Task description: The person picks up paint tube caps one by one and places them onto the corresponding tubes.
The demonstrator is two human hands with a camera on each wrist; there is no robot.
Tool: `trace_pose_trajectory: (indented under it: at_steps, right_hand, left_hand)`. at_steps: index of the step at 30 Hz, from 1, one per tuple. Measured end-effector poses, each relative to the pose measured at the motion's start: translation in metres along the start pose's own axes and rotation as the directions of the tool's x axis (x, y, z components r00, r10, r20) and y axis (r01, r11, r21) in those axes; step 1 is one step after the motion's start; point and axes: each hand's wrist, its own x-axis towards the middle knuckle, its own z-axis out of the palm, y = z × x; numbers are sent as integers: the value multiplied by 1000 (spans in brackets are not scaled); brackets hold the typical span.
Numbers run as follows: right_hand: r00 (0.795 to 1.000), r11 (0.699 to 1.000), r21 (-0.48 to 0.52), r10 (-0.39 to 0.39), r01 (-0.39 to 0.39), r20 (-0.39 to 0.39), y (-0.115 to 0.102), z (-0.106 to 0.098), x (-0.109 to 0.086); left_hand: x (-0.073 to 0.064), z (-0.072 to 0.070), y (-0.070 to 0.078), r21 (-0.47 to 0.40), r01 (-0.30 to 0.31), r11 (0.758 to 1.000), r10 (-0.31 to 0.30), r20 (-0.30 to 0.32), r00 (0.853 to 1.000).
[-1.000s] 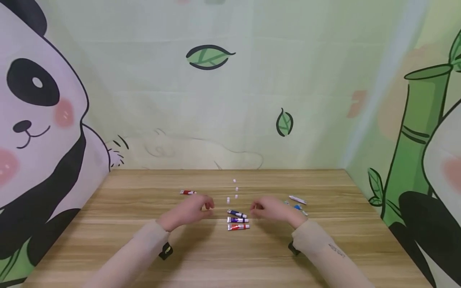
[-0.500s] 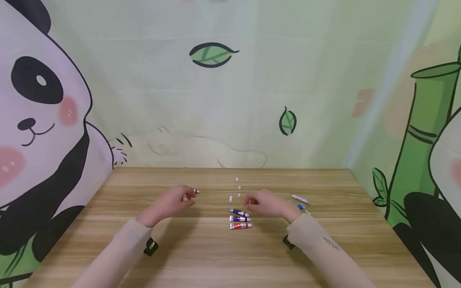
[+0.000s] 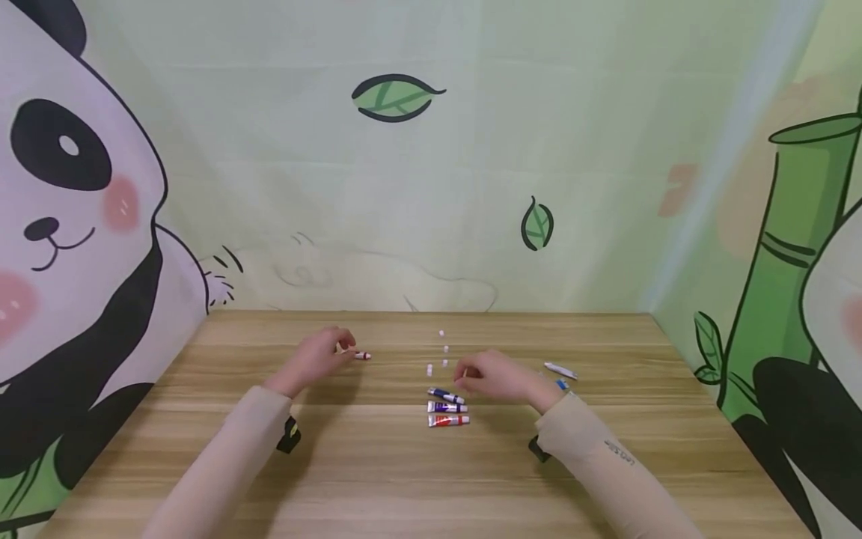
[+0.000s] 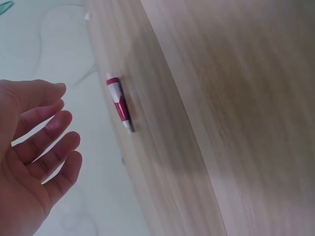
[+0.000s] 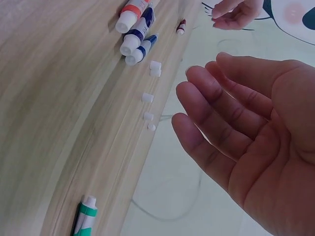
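Above the back left of the table hovers my left hand [image 3: 315, 361], close to a dark red paint tube [image 3: 362, 355]. The left wrist view shows that tube lying flat, apart from the relaxed fingers [image 4: 59, 123]. My right hand [image 3: 500, 376] hangs loosely curled over the table right of centre, holding nothing. Just left of it lie three paint tubes in a stack of rows: a dark blue one [image 3: 446, 395], a purple-blue one [image 3: 447, 408] and a red-orange one [image 3: 448, 421]. Several small white caps [image 3: 429, 370] stand behind them.
A pale tube [image 3: 561, 370] lies to the right, with a bright blue one [image 3: 562, 385] partly hidden by my right arm. In the right wrist view a green-banded tube [image 5: 86, 216] shows at the bottom. A printed cloth backdrop [image 3: 471, 150] rises behind the wooden table [image 3: 404, 479].
My left hand has moved left and back, away from the row of tubes to the dark red tube. My right hand has shifted slightly left and up.
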Motion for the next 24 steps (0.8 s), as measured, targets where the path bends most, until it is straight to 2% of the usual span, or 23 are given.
trace_pose_trajectory:
  at_steps: [5,8,12,18,24]
  right_hand:
    - [1000,1000,-10,16,-16,-1,1,-3,-1]
    - [1000,1000,-17,13,-13,3,2,-4,-2]
    - [1000,1000,-17,11,-11,12,4,-6,-4]
    - [1000,1000,-11,6,-6,8,4,-7,-8]
    - [1000,1000,-30,1,-1,10,4,-7,-10]
  left_hand:
    - [14,6,-4,17,16,1000,-17,47,999]
    - [19,10,-6,26,-6,1000,4,62,998]
    - [22,13,-10,41,-32,999,29,74,997]
    - [30,18,-16,55,-24,998,18,109,994]
    - [35,24,-21,59,-48,997,40,141,989]
